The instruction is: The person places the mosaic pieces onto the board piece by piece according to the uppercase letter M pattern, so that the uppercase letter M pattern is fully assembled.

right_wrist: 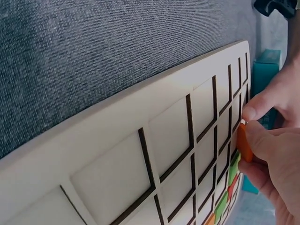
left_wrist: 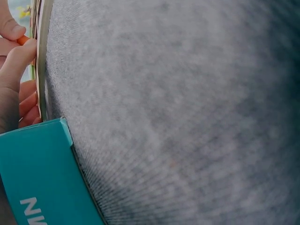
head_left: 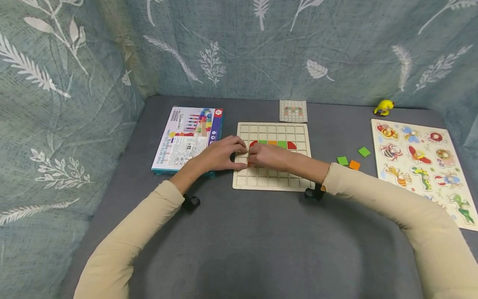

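Note:
A wooden grid board [head_left: 274, 185] lies on the table. Across one of its rows are red, green and orange pieces, including a green tile [head_left: 281, 144] and a rounded red piece [head_left: 291, 145]. My right hand [head_left: 270, 157] pinches an orange tile [right_wrist: 243, 143] over the left part of the board. The left hand [head_left: 225, 153] rests at the board's left edge, fingers relaxed, its thumb [left_wrist: 21, 61] close to the orange tile. Whether that thumb touches the tile, I cannot tell. My right hand hides some cells beneath it.
A small pattern card [head_left: 293, 111] lies behind the board. To the left is a teal-sided bead-set box [head_left: 186, 141]. Loose green tiles [head_left: 364, 152] and an orange tile [head_left: 354, 165] lie right, near an insect puzzle board [head_left: 408, 166] and a yellow toy [head_left: 384, 107].

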A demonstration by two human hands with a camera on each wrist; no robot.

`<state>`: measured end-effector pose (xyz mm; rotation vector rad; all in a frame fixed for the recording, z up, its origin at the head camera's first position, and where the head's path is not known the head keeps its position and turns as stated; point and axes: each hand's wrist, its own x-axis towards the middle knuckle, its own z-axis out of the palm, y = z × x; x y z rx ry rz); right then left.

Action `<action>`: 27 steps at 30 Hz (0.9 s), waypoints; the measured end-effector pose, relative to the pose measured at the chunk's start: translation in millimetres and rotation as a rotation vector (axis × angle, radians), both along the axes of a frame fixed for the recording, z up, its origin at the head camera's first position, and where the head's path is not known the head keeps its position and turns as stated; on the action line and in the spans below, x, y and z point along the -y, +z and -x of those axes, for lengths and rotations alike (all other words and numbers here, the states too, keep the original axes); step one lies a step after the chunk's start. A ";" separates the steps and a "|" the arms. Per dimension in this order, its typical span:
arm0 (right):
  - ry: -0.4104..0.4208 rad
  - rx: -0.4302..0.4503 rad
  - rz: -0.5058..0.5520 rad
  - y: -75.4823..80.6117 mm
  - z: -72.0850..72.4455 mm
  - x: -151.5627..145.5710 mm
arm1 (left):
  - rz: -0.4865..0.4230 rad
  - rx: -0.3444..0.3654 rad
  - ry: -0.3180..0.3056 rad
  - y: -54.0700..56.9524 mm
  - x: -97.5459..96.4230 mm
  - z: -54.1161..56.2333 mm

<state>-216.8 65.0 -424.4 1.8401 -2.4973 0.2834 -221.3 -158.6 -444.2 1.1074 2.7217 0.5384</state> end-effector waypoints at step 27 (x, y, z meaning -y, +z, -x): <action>0.000 0.003 0.032 -4.6 2.9 -2.1 | -0.008 0.002 -0.011 0.5 -0.6 0.7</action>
